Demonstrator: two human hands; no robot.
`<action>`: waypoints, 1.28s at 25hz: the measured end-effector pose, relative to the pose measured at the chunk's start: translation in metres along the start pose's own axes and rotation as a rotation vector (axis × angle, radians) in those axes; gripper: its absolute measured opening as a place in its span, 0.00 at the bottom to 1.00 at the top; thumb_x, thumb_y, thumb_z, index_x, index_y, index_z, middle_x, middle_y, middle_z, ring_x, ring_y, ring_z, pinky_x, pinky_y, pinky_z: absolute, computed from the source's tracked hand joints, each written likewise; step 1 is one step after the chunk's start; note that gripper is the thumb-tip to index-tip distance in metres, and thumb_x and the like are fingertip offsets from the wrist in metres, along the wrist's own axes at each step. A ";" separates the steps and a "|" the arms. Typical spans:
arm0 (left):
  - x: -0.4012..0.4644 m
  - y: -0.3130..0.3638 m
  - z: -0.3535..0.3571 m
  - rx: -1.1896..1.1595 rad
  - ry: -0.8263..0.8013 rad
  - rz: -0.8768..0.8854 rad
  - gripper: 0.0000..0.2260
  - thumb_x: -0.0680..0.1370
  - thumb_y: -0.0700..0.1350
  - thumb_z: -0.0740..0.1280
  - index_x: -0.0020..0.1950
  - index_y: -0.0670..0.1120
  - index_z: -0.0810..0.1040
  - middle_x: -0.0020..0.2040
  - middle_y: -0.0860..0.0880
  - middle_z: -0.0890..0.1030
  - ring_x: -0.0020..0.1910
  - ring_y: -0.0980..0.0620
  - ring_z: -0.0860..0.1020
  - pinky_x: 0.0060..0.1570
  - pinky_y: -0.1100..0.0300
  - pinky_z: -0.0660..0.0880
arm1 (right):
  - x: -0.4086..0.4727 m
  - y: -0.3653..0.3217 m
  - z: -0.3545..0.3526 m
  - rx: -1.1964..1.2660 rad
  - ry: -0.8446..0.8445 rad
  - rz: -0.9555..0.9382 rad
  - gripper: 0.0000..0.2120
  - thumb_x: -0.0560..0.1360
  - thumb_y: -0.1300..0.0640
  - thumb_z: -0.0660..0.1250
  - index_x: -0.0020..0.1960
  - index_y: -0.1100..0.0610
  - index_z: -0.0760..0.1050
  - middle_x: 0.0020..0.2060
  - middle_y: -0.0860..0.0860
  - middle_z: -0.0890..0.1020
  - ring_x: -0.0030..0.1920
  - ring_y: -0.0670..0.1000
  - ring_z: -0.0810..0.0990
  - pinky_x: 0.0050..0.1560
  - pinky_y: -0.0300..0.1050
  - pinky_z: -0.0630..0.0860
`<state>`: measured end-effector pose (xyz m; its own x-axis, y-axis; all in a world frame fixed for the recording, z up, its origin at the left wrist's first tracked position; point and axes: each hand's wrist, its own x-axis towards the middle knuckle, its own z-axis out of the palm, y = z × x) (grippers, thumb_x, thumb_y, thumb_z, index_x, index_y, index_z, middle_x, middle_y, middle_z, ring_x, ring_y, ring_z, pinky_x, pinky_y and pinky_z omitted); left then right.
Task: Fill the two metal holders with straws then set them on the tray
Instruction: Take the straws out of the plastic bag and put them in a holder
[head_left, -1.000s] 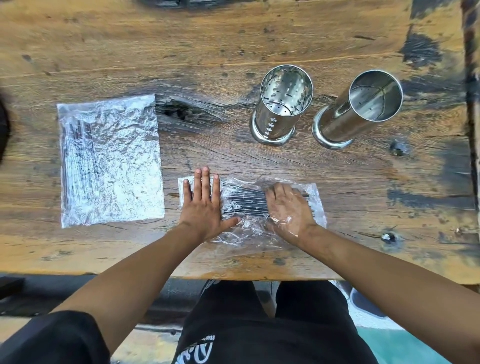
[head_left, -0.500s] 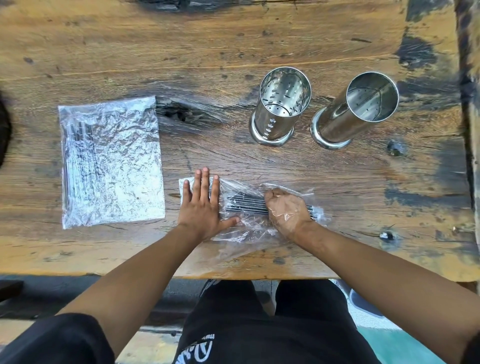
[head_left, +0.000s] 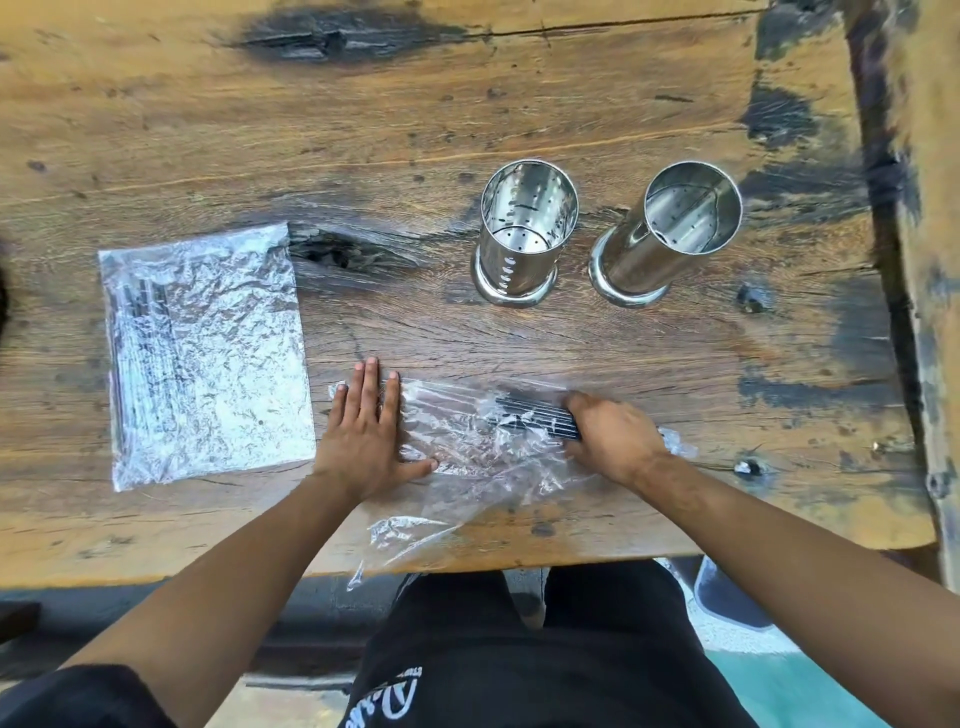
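Wooden table: second straw bag left.

Straws farther rightward in right hand

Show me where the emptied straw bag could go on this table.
Bare wood lies between the second straw bag and the perforated holder, and right of the plain holder. It is crowded near the table edge, where both hands work the open bag.
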<state>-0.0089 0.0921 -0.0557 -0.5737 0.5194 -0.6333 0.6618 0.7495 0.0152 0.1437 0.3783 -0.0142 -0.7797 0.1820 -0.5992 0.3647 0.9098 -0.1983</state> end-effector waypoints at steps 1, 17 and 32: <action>-0.001 -0.002 -0.002 -0.021 -0.012 -0.017 0.62 0.65 0.84 0.47 0.80 0.42 0.28 0.78 0.40 0.25 0.78 0.42 0.27 0.80 0.41 0.38 | 0.000 0.006 0.002 0.033 -0.005 0.031 0.23 0.76 0.48 0.71 0.68 0.49 0.70 0.52 0.50 0.85 0.48 0.53 0.85 0.49 0.48 0.82; 0.010 0.096 -0.023 -0.073 -0.021 0.073 0.55 0.72 0.71 0.68 0.82 0.54 0.33 0.82 0.41 0.33 0.81 0.36 0.35 0.79 0.35 0.42 | -0.002 0.048 -0.006 0.267 -0.136 0.211 0.16 0.73 0.47 0.71 0.58 0.49 0.76 0.48 0.50 0.85 0.45 0.53 0.82 0.42 0.41 0.75; 0.022 0.116 -0.061 -0.077 -0.163 -0.072 0.53 0.73 0.61 0.73 0.83 0.51 0.38 0.82 0.39 0.34 0.81 0.34 0.37 0.78 0.34 0.44 | -0.006 0.071 -0.192 1.806 0.708 0.136 0.05 0.76 0.64 0.70 0.44 0.57 0.79 0.35 0.53 0.85 0.42 0.54 0.85 0.46 0.47 0.81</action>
<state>0.0257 0.2150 -0.0205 -0.5288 0.3944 -0.7515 0.5791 0.8150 0.0203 0.0769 0.5132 0.1242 -0.5685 0.7204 -0.3973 0.0814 -0.4313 -0.8985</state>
